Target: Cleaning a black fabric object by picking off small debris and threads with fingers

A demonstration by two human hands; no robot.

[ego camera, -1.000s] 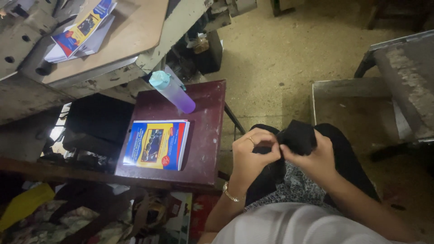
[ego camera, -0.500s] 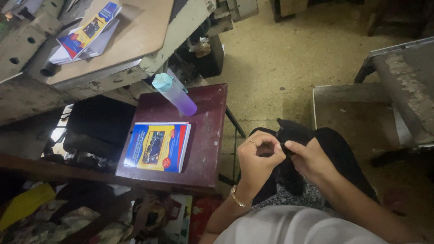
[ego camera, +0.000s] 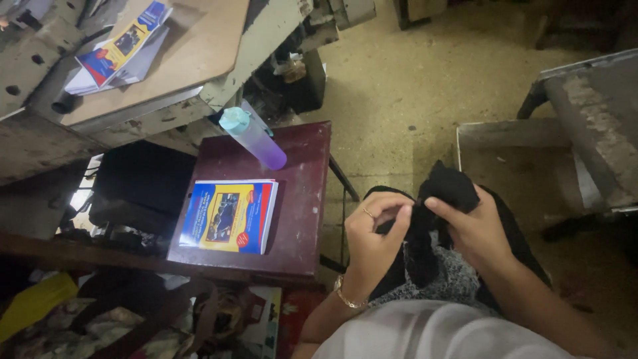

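hands: 2 — left hand (ego camera: 373, 234), right hand (ego camera: 473, 229) | black cloth piece (ego camera: 444, 193): 1 | purple plastic bottle with teal cap (ego camera: 254, 138): 1 | blue-and-yellow paperback books: 2 (ego camera: 229, 216) (ego camera: 119, 46) | dark red wooden bench (ego camera: 302, 199): 1

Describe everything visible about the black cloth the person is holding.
The black cloth is a soft, dark, plain fabric, bunched and folded rather than spread flat. It sits over the person's lap, its top raised into a rounded lump. The right hand grips it from the right side and the left hand pinches it from the left. A strip hangs down between the hands onto a grey patterned garment.
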